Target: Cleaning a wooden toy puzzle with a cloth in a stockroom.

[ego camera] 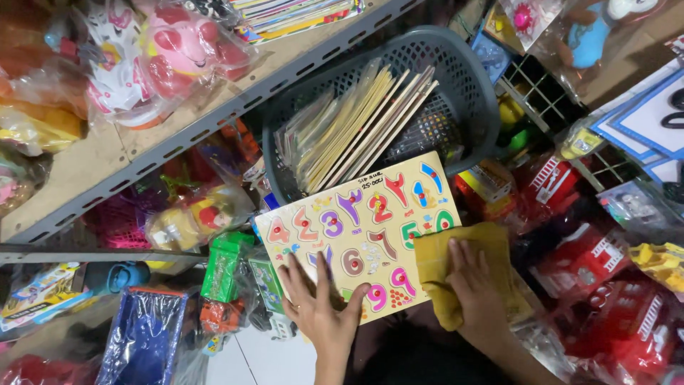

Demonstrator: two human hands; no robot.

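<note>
A pale wooden puzzle board (360,232) with coloured number pieces lies flat in front of me. My left hand (320,306) rests on its lower left part, fingers spread and pressing it down. My right hand (476,285) lies flat on a folded yellow cloth (442,267) at the board's right edge, pressing the cloth against it. Just behind the board stands a dark grey plastic basket (467,78) holding several more thin wooden boards (356,125) on edge in clear wrap.
A metal shelf (178,135) at the left carries wrapped plush and plastic toys (171,53). Red toy trucks (605,285) in plastic crowd the right. A green boxed toy (224,264) and a blue wrapped toy (142,339) sit at lower left.
</note>
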